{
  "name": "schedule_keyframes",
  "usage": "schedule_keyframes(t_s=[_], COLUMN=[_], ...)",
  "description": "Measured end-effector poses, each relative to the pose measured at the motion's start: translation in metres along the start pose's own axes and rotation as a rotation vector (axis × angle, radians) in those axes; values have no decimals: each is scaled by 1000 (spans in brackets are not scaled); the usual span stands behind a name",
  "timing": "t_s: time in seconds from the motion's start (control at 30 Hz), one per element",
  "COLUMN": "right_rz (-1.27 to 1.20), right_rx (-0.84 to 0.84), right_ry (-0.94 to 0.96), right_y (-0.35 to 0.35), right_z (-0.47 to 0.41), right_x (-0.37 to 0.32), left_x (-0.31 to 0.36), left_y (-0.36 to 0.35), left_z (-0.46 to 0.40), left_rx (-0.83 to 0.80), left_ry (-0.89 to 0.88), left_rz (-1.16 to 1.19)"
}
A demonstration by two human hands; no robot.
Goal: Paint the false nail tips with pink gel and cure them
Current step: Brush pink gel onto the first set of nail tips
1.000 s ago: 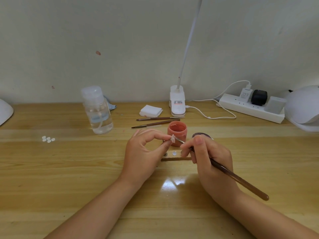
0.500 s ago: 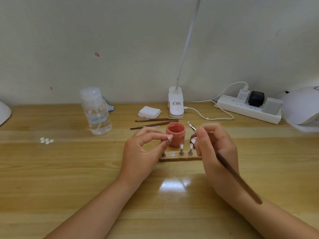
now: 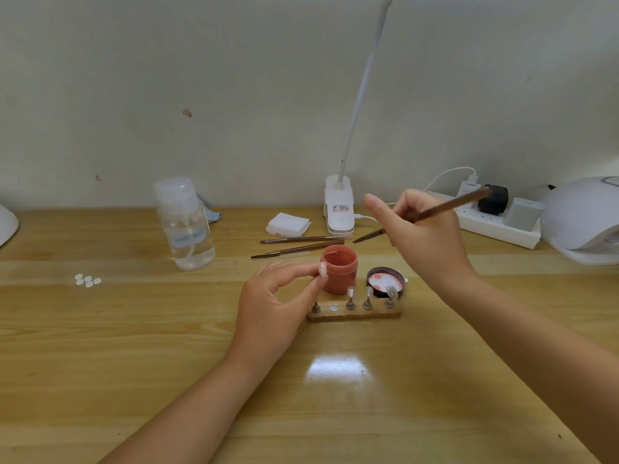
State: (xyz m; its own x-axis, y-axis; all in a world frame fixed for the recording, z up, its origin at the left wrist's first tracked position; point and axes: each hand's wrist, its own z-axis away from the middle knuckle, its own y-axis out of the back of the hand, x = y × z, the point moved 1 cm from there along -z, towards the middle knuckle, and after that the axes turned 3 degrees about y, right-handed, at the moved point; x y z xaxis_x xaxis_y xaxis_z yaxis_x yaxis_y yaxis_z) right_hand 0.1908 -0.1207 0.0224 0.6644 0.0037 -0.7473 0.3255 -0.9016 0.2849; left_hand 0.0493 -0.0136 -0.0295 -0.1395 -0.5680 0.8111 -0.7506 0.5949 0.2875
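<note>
My left hand pinches a small pale nail tip between thumb and forefinger, just left of the open pink gel jar. Raised above the table behind the jar, my right hand grips a brown brush with its tip pointing down-left. In front of the jar lies a wooden holder carrying three clear nail tips on pegs. The jar's lid lies upturned to the right. The white curing lamp sits at the far right.
A clear liquid bottle stands at the left, with several loose white tips further left. Two spare brushes, white wipes, a clip lamp base and a power strip line the back.
My right hand has lifted the brush away from the nail tip, up and back to the right, and turned it so the handle points toward the power strip. My left hand stayed put.
</note>
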Motion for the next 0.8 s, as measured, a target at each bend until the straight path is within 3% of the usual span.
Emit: schedule_keyframes(t_s=[0.2, 0.8], right_rz=[207, 416], right_rx=[-175, -214], right_ry=[-85, -100], right_y=[-21, -44], right_z=[-22, -16], right_x=[12, 14], left_x=[-1, -3], left_y=[0, -1], left_z=[-1, -3], left_rx=[-13, -22], left_ry=[60, -9], left_rz=[33, 71])
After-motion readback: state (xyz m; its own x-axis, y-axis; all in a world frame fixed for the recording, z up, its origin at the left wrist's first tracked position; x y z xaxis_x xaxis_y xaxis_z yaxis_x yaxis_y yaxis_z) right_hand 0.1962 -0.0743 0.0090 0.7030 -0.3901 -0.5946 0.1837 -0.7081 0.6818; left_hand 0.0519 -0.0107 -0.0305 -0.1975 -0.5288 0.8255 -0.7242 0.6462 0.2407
